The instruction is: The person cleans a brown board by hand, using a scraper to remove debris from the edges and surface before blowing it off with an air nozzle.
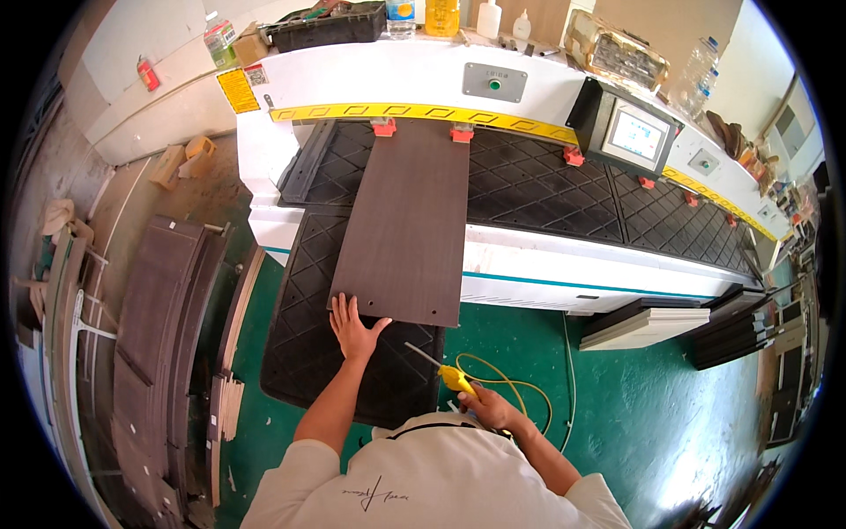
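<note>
Stacked panels (163,326): left of the frame, dark boards leaning and lying on the floor, with thin pale strips just beside them; they crowd that side and leave little room there.
Rubber mat (308,335): black, diamond-patterned, hanging over the front of the machine bed toward the green floor (670,406), lower centre-left.
Left hand (354,324): centre of the frame, laid flat with fingers (342,304) spread wide, pressing on the near edge of the panel; it grips nothing.
Dark brown panel (405,225): centre, lying lengthwise on the mat, far end against two red stops (422,130) under the yellow strip, near end overhanging the white machine's front edge.
Right hand (490,407): lower centre-right, fingers closed around a yellow air gun (456,379) whose thin metal nozzle points up-left toward the panel's near right corner; a yellow hose (515,392) loops behind it.
Control screen (636,134): upper right, on a black housing beside the bed.
Risk: the overhanging panel could likely tip or skew off the stops if the flat hand presses unevenly; the nozzle could scratch the surface; the hose may snag.
Open room: the bed right of the panel is bare, and the floor at lower right is open up to a stack of boards (648,324).
</note>
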A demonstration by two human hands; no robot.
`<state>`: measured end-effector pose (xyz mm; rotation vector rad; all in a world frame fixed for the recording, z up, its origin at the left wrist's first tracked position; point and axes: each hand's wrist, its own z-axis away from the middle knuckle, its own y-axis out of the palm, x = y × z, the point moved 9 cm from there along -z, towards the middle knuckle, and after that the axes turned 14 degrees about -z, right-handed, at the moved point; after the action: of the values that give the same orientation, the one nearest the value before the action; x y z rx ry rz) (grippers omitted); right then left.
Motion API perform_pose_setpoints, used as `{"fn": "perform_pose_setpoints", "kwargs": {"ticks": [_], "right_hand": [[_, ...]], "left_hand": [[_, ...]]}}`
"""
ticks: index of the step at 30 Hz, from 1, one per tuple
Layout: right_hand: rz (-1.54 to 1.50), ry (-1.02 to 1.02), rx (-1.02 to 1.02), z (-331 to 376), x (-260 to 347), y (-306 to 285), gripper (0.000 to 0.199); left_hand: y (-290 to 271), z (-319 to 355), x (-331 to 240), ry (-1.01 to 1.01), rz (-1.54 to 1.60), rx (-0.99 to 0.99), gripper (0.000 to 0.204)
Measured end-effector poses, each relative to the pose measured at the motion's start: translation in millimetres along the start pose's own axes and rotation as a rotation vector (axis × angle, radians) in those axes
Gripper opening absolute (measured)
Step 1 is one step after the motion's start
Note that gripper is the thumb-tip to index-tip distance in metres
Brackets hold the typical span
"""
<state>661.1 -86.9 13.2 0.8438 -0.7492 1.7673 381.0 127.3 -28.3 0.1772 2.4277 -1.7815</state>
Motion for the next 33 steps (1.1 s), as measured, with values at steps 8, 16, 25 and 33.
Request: {"fn": "perform_pose_setpoints", "kwargs": {"ticks": [8, 16, 25, 33], "right_hand": [[0.055, -0.014, 0.032, -6, 6, 7, 0.051], [0.029, -0.035, -0.031, 1, 12, 1, 0.049], [0.004, 0.000, -0.048, 1, 1, -3, 0.049], [0.018, 0.011, -0.028, -1, -11, -2, 0.050]], "left_hand": [[1, 2, 4, 0.000, 0.007, -0.014, 0.100], [6, 4, -10, 0.165, -0.018, -0.006, 0.070], [10, 7, -13, 0.232, 0.003, 0.007, 0.056], [5, 8, -13, 0.220, 0.029, 0.005, 0.046]]}}
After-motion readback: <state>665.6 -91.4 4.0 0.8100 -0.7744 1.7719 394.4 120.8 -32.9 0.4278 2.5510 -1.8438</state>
